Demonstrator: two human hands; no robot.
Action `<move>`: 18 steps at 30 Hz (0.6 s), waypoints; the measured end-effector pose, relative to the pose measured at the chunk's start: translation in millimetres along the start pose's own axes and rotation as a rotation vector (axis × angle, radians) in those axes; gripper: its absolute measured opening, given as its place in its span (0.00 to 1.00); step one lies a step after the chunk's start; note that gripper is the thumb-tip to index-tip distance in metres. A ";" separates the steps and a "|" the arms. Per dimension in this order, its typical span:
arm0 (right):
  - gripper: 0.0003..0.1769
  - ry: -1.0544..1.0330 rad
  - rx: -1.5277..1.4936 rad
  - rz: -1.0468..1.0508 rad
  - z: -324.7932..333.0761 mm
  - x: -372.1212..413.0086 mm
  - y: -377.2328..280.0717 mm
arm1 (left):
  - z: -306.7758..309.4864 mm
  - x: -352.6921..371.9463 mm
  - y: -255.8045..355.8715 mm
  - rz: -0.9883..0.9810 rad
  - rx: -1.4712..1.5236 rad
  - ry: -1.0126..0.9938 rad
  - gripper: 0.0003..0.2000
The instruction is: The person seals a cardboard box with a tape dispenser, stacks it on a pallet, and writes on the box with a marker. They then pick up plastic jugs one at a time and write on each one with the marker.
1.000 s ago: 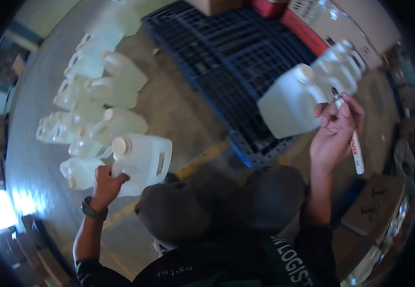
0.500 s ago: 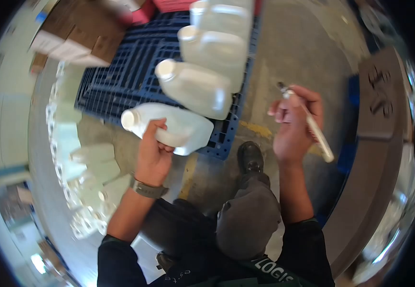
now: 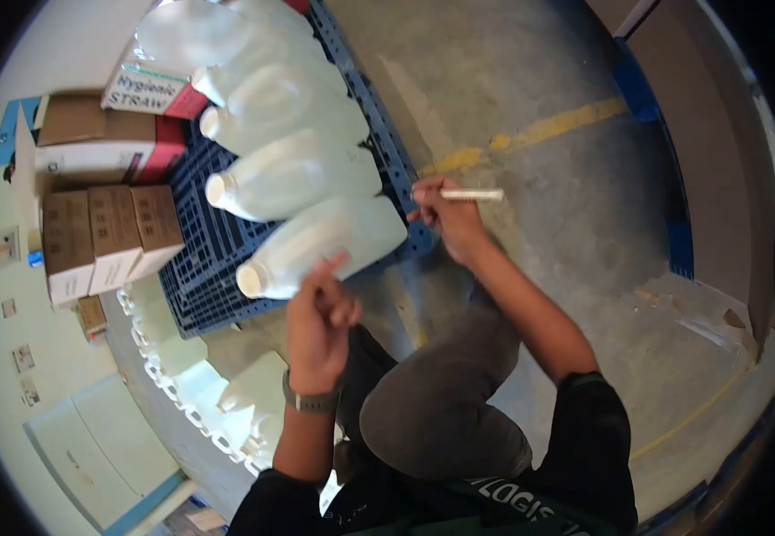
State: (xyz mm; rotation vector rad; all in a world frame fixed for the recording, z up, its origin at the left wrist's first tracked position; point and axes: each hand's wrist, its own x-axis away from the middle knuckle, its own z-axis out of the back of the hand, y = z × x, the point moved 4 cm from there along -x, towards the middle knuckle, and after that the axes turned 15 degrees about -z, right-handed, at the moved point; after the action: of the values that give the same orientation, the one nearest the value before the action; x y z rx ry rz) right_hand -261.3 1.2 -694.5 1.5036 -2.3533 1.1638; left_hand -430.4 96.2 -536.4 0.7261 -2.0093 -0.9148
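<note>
My left hand (image 3: 320,313) hovers with loose fingers just below the neck of a translucent plastic jug (image 3: 329,239) and holds nothing. That jug lies on its side at the near edge of a blue plastic pallet (image 3: 204,259), the nearest in a row of several like jugs (image 3: 293,174). My right hand (image 3: 452,221) grips a white marker (image 3: 463,193), held level above the pallet's corner, to the right of the nearest jug's base. My knees are bent below both hands.
Cardboard boxes (image 3: 110,232) and a "Hygienic STRAW" carton (image 3: 150,89) stand on the pallet's left side. More jugs (image 3: 217,393) crowd the concrete floor at lower left. A yellow floor line (image 3: 530,134) runs at upper right, and a grey wall panel (image 3: 718,152) stands at the right.
My left hand set the jug down at the pallet's near edge and let go of it. The view swung right. My right hand moved toward the pallet corner, still with the marker.
</note>
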 end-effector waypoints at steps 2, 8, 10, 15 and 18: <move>0.04 0.038 -0.050 -0.040 1.1 -3.6 23.6 | -3.9 11.7 30.4 -0.266 -0.797 -0.183 0.14; 0.08 -0.015 -0.095 -0.066 -4.6 -34.6 56.6 | -19.8 -68.8 76.3 -1.161 -1.415 -0.192 0.08; 0.09 0.031 0.128 -0.120 -6.7 -39.3 58.7 | -18.3 -84.3 68.0 -1.014 -1.366 -0.160 0.09; 0.13 -0.013 0.150 -0.037 -1.9 -37.7 66.0 | -7.6 -95.6 61.1 -0.827 -1.287 -0.123 0.12; 0.12 -0.038 0.196 -0.090 -3.8 -26.5 58.2 | -6.3 -97.6 62.5 -0.851 -1.306 -0.122 0.12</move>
State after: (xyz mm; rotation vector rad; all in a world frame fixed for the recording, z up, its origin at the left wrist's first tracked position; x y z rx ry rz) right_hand -296.5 35.3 -735.7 1.6873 -2.2235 1.3891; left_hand -384.9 202.4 -525.0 0.6844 -0.7077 -2.4033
